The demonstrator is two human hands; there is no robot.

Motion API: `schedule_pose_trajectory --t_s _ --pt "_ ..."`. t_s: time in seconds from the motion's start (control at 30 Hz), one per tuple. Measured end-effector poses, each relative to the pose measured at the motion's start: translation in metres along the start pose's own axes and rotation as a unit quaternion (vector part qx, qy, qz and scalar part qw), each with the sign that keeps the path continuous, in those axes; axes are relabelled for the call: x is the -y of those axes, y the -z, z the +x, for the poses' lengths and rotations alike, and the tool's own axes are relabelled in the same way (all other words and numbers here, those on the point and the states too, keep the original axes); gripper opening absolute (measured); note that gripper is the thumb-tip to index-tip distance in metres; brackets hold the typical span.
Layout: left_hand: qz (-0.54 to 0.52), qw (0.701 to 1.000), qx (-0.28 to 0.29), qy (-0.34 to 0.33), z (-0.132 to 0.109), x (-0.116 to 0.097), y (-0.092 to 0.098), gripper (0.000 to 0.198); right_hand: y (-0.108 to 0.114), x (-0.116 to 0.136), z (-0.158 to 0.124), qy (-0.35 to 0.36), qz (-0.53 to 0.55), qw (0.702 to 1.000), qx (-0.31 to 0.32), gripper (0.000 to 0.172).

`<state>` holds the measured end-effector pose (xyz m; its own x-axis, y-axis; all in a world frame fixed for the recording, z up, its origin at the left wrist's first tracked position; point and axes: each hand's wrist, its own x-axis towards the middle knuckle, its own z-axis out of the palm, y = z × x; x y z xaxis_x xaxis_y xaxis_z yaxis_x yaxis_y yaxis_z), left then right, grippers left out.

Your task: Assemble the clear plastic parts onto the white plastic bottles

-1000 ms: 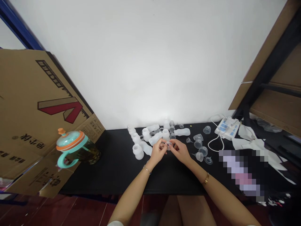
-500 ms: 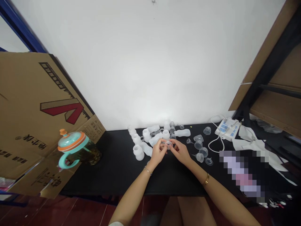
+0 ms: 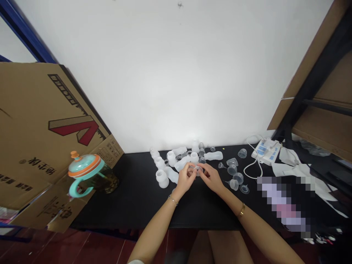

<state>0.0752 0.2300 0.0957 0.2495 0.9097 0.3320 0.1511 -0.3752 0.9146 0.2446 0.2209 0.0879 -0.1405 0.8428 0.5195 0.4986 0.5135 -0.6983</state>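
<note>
Two hands meet over the middle of the black table [image 3: 132, 198], the left hand [image 3: 184, 179] and the right hand [image 3: 211, 177] both pinched narrowly around one small clear plastic ring [image 3: 197, 169], which sits between the fingertips just above the tabletop; sharing the grip from both sides seems to steady so small a piece while it is turned or fitted. Roughly nine or ten frosted white bottles [image 3: 162, 178] lie and stand in a loose cluster just beyond the hands, within easy reach, though overlap makes an exact count uncertain. About seven clear nipple-like parts [image 3: 233, 184] are scattered separately to the right, apparently kept apart by kind. One white power strip [image 3: 266, 150] with its cord rests farther right near the wall. One teal and orange lidded cup [image 3: 90, 175] stands at the left edge beside one large cardboard box [image 3: 41, 139], well apart from the work.
</note>
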Motion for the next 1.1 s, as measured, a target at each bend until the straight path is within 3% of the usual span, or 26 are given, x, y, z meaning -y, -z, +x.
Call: schedule_pose_trajectory --t_s 1.1 --pt "-0.035 0.999 0.032 0.004 0.0000 0.0049 0.0012 0.030 0.0015 0.0033 0.0003 0.016 0.033 0.999 -0.009 0.025"
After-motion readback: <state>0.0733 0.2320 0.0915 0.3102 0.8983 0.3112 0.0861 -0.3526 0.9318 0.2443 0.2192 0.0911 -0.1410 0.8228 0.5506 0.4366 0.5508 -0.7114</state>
